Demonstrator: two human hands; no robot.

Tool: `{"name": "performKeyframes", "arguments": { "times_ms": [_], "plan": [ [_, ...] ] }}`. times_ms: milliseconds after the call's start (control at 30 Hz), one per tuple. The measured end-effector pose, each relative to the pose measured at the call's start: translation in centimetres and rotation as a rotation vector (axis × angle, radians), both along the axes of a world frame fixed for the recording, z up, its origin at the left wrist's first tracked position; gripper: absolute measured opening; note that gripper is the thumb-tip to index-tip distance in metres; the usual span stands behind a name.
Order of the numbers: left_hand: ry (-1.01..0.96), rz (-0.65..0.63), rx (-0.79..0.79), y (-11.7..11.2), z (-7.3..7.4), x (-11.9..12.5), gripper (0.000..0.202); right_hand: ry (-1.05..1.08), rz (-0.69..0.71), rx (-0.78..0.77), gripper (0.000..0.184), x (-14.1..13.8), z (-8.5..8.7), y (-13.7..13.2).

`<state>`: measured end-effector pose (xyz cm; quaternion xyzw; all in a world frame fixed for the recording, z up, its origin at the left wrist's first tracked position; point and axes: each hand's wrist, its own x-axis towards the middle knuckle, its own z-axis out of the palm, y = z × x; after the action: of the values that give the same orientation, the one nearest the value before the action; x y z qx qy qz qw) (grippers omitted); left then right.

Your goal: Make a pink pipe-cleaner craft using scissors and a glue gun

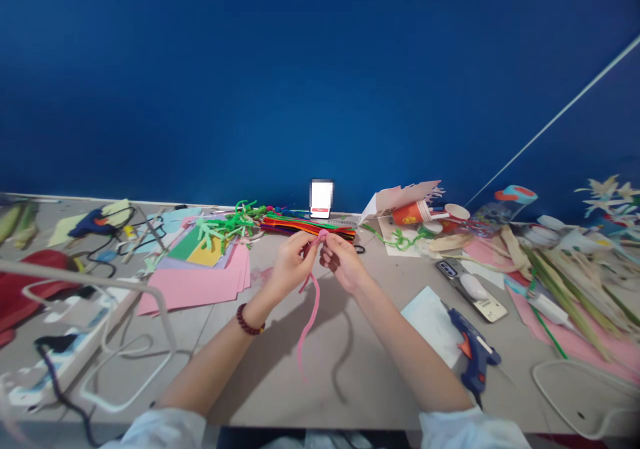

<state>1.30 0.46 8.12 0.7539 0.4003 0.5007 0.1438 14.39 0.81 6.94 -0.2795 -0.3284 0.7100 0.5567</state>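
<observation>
A pink pipe cleaner [311, 319] is pinched between both hands above the middle of the table. Its upper end is bent into a small curl at the fingertips, and a long tail hangs down in a wavy line. My left hand [293, 259] is closed on it, with a dark beaded bracelet [250, 320] at the wrist. My right hand [345, 262] grips the curled end from the other side, fingertips touching or nearly touching those of the left. Just behind the hands lies a bundle of multicoloured pipe cleaners [285, 225].
A lit phone [321, 199] stands against the blue wall. Pink paper sheets [200, 286] and green pipe-cleaner pieces [235, 222] lie left, near a power strip [75, 349]. At right are a blue glue gun [473, 352], another phone [473, 291], paper cups [413, 212] and dried husks [565, 296].
</observation>
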Motion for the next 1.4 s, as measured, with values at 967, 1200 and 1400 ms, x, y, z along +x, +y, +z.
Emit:
{"name": "performKeyframes", "arguments": {
  "times_ms": [967,1200,1400],
  "plan": [
    [0.104,0.011,0.249,0.3,-0.8,-0.3,0.013,0.181,0.153,-0.248,0.022,1.0,2.3,-0.3],
    [0.227,0.088,0.309,0.5,-1.2,-0.5,0.015,0.009,-0.064,-0.251,0.023,1.0,1.8,-0.2],
    [0.193,0.101,0.304,0.6,-1.2,-0.3,0.017,-0.119,-0.167,-0.143,0.021,1.0,1.8,-0.3]
  ]
}}
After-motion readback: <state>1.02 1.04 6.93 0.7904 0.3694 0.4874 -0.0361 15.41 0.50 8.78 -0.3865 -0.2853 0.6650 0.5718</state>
